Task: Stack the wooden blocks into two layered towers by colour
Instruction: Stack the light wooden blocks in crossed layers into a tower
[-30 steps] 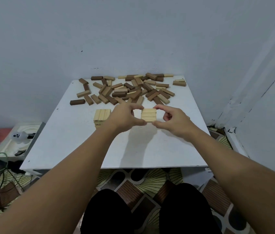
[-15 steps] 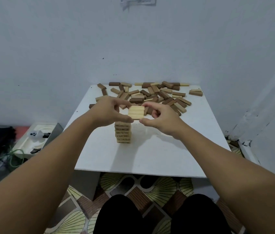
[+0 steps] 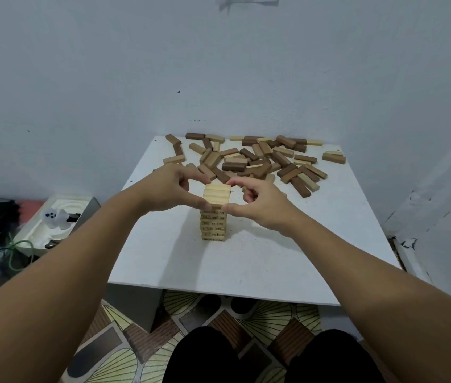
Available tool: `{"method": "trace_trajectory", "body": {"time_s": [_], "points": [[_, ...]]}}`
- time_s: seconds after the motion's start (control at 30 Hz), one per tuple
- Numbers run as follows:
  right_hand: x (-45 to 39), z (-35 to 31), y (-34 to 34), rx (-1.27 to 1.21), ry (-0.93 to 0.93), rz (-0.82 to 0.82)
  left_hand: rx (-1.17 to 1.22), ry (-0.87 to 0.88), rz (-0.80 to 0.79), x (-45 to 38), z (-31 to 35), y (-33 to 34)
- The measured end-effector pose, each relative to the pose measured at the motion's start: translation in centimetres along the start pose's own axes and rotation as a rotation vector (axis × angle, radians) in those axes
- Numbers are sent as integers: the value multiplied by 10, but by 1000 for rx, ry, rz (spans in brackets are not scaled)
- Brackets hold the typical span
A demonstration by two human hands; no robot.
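Observation:
A tower of light wooden blocks stands in the middle of the white table. On top of it sits a layer of light blocks side by side. My left hand pinches that layer from the left, thumb at its lower edge. My right hand pinches it from the right the same way. A heap of loose light and dark brown blocks lies across the far half of the table.
The table stands in a corner, walls close behind and to the right. A white tray with small items and green cables lie on the floor to the left. My knees are below the table's near edge.
Both hands carried the layer of light blocks from the right of the tower over to it and lowered it onto the top. The camera view tilted up.

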State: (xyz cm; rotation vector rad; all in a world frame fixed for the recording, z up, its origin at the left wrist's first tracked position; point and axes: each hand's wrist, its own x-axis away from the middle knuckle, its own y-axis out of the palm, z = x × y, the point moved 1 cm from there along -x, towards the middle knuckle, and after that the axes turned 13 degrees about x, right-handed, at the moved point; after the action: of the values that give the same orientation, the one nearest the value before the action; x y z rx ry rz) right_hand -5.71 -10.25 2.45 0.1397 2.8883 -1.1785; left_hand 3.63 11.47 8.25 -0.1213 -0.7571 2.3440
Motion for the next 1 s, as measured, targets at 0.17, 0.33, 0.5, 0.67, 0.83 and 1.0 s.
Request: {"method": "trace_trajectory", "body": {"time_s": [0.17, 0.33, 0.5, 0.67, 0.83, 1.0], "points": [[-1, 4, 5, -25, 10, -35, 33, -4, -20, 0, -8, -1], [-4, 7, 8, -42, 19, -51, 78, -18, -34, -3, -15, 0], [-5, 7, 9, -61, 21, -70, 110, -32, -23, -4, -21, -1], [-5, 9, 10, -88, 26, -72, 122, -39, -16, -4, -22, 1], [-5, 12, 9, -117, 32, -56, 162, -47, -8, -4, -24, 2], [-5, 13, 11, -135, 37, -59, 186, -47, -9, -5, -26, 3]]}}
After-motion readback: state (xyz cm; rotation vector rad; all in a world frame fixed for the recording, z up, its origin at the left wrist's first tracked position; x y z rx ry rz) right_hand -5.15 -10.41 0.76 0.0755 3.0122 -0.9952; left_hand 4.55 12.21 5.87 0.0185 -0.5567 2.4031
